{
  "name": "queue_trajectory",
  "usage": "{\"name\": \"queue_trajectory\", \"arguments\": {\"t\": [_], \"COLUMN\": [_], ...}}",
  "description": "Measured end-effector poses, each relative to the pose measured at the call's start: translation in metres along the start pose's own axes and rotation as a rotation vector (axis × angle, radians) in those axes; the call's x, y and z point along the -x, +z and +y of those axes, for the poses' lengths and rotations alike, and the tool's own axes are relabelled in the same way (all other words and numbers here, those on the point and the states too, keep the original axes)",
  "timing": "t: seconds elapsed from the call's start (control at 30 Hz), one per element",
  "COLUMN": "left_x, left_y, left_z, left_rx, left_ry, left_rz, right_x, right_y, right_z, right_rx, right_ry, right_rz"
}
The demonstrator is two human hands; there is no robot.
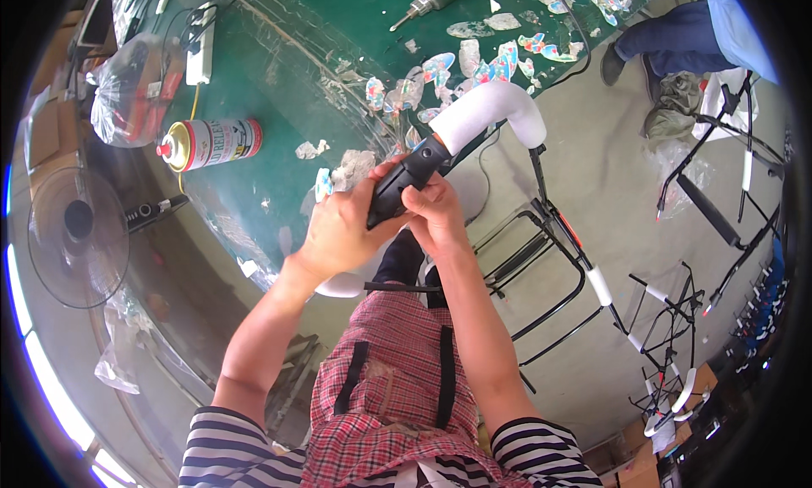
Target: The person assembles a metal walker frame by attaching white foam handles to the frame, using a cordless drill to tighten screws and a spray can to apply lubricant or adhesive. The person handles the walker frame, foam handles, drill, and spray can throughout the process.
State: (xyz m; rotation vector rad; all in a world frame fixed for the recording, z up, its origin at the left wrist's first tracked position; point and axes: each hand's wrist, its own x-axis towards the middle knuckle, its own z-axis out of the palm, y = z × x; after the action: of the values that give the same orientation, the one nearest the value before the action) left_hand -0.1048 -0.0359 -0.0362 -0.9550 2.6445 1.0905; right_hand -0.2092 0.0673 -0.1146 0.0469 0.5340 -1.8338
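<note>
Both hands are at a black plastic housing (416,168) on a curved bar, close to the table edge. A thick white wrap (486,112) covers the bend of this bar, and black tubing of a metal frame (584,264) runs down from it. My left hand (342,230) is closed round the housing's left side, fingers over its top. From the right, my right hand (438,213) grips its lower side, with the thumb pressed on it. Part of the housing is hidden by my fingers. Another white-wrapped end (340,285) shows below my left wrist.
The green table (288,90) bears clear scraps with coloured print (507,61), a spray can (216,144), a power tool (431,2) and a power strip (200,52). A fan (79,222) stands left. Black frames (719,209) stand right, near another person's legs (668,40).
</note>
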Motion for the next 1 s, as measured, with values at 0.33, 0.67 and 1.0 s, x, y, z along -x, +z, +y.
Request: {"name": "queue_trajectory", "arguments": {"t": [0.33,0.67,1.0], "left_x": [-0.008,-0.009,-0.010], "left_y": [-0.010,-0.004,-0.001], "left_z": [0.008,0.023,0.020], "left_rx": [0.107,-0.008,0.111], "left_ry": [-0.095,-0.200,-0.309], "left_rz": [-0.162,-0.132,-0.202], "right_x": [0.006,0.002,-0.005], "right_y": [0.006,-0.002,0.000], "right_z": [0.004,0.022,0.024], "right_rx": [-0.109,-0.161,-0.233], "right_ry": [-0.016,-0.098,-0.133], "right_rz": [0.048,0.036,0.007]}}
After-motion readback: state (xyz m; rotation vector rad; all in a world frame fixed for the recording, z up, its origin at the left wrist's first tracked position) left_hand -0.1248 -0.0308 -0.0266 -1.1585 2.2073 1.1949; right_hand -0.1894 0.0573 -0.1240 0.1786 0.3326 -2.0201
